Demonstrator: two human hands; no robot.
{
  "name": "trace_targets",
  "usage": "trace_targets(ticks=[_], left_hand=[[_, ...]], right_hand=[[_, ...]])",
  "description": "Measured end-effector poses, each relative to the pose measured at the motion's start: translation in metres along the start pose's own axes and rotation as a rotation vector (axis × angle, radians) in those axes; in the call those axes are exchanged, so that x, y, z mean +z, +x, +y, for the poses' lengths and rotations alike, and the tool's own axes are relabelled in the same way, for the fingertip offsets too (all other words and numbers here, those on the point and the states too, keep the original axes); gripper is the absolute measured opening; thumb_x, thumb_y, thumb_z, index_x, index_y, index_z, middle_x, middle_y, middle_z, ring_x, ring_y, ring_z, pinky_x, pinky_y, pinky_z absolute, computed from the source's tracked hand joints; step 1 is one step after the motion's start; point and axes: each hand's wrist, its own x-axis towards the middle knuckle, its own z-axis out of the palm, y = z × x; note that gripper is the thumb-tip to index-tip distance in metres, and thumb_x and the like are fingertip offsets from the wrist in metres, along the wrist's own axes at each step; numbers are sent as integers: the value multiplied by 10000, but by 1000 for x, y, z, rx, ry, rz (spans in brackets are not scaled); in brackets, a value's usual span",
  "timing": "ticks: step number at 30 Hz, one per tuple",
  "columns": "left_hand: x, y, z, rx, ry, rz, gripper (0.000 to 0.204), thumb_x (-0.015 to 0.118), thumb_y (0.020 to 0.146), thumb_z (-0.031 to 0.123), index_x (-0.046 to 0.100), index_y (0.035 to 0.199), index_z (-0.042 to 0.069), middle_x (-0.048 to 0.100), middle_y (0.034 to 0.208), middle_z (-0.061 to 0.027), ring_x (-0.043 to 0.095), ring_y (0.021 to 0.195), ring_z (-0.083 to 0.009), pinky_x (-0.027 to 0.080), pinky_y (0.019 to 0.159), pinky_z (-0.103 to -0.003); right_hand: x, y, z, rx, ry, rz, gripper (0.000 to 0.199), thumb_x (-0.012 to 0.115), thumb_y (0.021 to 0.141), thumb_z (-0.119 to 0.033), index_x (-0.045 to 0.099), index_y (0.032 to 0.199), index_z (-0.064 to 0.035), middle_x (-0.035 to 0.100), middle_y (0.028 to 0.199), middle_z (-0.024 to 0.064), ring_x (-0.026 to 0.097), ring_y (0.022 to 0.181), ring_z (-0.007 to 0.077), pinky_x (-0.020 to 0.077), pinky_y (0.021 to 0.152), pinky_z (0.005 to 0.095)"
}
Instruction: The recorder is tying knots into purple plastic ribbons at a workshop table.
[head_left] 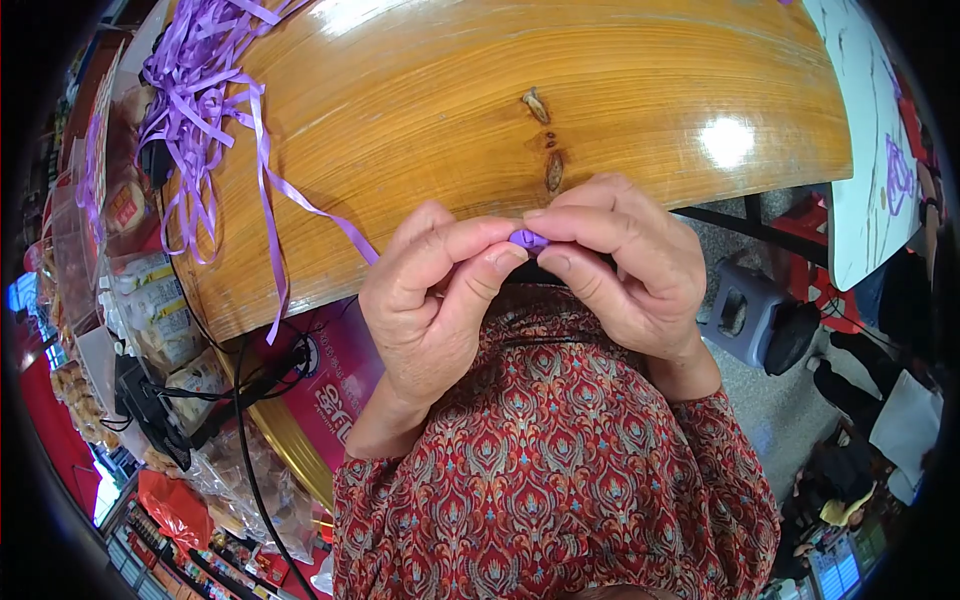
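My left hand point(430, 300) and my right hand point(640, 265) meet above the near edge of the wooden table. Between their thumbs and index fingertips is a small folded piece of purple ribbon point(528, 239), pinched from both sides. Most of it is covered by the fingers, so its exact shape is hard to make out. A loose strand of purple ribbon point(345, 228) runs from the left and passes out of sight behind my left hand. It comes from a tangled heap of purple ribbon point(195, 110) at the table's far left, and another end hangs over the edge.
The wooden table point(420, 120) has a curved near edge. Packaged goods point(160, 310), a black cable point(240, 420) and a red plastic bag point(172, 508) lie to the left. At right stand a white marble-patterned tabletop point(850, 220) and a grey stool point(742, 312); another person point(845, 470) is beyond.
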Motion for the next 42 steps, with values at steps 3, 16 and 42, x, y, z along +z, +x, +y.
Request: trace_targets(ticks=[3,16,42], left_hand=[[-1,-1,-1,-7,-16,5,175,724,737,-6,689,907,17,505,650,-5,436,572,-86,320,500,-217],[-4,0,2,38,-9,-49,168,741,718,2,682,876,9,483,631,-3,434,553,-88,318,484,-219],[-2,0,-2,-37,-164,-50,83,693,777,7,661,850,-14,480,652,3,412,581,-79,305,514,-219]], right_hand=[[1,-1,-1,15,19,12,228,713,709,12,664,931,18,630,814,110,585,688,201,450,596,271],[-6,9,-3,-78,-69,-39,200,734,683,-35,684,875,-8,606,766,83,553,642,199,422,583,285],[-7,19,-1,-7,87,-33,242,741,676,-52,699,909,-3,644,776,102,602,648,200,450,591,285]])
